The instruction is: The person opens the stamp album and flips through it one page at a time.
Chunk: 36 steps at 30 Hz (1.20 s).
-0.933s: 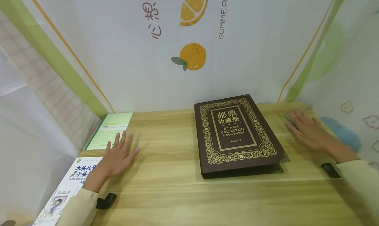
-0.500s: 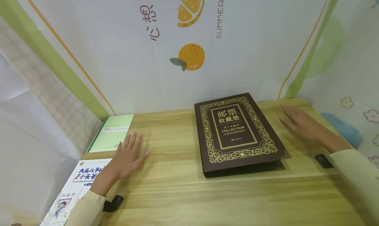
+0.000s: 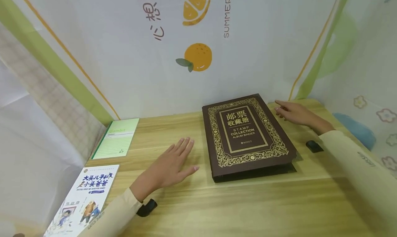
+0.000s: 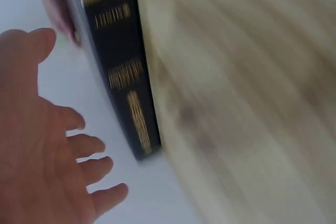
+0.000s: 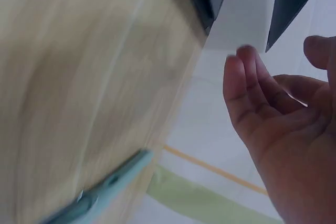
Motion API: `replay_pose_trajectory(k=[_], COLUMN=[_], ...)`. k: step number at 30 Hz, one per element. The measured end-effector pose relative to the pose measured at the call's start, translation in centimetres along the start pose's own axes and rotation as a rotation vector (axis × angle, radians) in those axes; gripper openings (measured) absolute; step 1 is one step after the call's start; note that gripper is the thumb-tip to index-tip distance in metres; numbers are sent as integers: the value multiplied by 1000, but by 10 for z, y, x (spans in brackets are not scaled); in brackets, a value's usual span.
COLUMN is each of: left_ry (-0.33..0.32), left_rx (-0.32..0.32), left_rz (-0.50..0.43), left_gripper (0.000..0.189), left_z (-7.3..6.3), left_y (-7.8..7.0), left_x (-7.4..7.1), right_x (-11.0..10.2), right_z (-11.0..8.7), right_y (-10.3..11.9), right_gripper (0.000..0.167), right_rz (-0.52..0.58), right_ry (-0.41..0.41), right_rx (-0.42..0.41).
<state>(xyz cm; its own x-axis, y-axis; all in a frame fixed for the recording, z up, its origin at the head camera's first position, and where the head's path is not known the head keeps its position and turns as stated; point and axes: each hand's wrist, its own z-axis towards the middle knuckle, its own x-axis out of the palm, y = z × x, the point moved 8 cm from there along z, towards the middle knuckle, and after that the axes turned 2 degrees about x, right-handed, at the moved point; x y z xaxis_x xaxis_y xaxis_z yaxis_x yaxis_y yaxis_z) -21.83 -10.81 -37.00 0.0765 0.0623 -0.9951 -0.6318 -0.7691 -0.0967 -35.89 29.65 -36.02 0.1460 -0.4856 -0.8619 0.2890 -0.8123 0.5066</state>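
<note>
A dark brown stamp album binder [image 3: 248,164] with gold ornament lies on the wooden table, its cover raised a little above the lower cover along the near edge. My left hand [image 3: 169,166] hovers to the left of its spine, fingers straight and thumb spread, holding nothing. The gold-marked spine [image 4: 118,72] faces that hand in the left wrist view. Close by the binder's far right edge is my right hand [image 3: 293,112], fingers loosely bent and touching nothing. The right wrist view has a raised dark cover corner [image 5: 289,9] just beyond its fingertips.
On the table's left side lie a green notebook [image 3: 116,138] and a white picture book [image 3: 83,199]. A slim teal tool [image 5: 105,190] lies on the table below the right hand. A fruit-printed curtain [image 3: 248,50] closes off the back.
My left hand has moved right from beside the notebook toward the binder's spine. My right hand has moved left to the binder's far right edge, its fingers bending. The binder stays put.
</note>
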Motion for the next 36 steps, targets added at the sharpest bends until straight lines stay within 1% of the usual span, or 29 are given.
replay_pose_trajectory(k=[3, 6, 8, 11, 14, 16, 18, 21, 24, 28, 31, 34, 36], left_ry=[-21, -59, -96, -171, -226, -239, -239, -223, -201, -173, -139, -100, -93], left_rx=[89, 182, 219, 232, 223, 216, 220, 230, 232, 206, 180, 156, 139], left_rz=[60, 108, 137, 159, 176, 186, 194, 199, 190, 138, 89, 50, 18], left_gripper=[85, 82, 78, 70, 65, 63, 62, 61, 61, 62, 64, 65, 66], left_z=[15, 26, 31, 37, 40, 40, 40, 40, 40, 42, 44, 44, 42], left_y=[-32, -62, -76, -88, -91, -92, -92, -94, -95, -92, -87, -82, -78], left_x=[5, 12, 15, 14, 11, 11, 10, 10, 8, 3, 0, -1, -2], right_x=[5, 11, 14, 15, 13, 12, 12, 10, 6, -3, -8, -12, -16], right_z=[10, 17, 21, 25, 27, 28, 29, 29, 29, 29, 29, 31, 35], right_y=[4, 4, 4, 3, 3, 4, 4, 6, 9, 16, 23, 32, 42], right_gripper=[64, 68, 70, 70, 67, 64, 61, 58, 58, 60, 62, 65, 66], right_rz=[94, 143, 158, 190, 222, 242, 255, 292, 338, 405, 448, 495, 544], right_ry=[50, 85, 94, 80, 56, 41, 29, 19, 12, -6, -4, 0, -5], right_rx=[31, 62, 79, 102, 104, 106, 108, 124, 121, 109, 109, 99, 84])
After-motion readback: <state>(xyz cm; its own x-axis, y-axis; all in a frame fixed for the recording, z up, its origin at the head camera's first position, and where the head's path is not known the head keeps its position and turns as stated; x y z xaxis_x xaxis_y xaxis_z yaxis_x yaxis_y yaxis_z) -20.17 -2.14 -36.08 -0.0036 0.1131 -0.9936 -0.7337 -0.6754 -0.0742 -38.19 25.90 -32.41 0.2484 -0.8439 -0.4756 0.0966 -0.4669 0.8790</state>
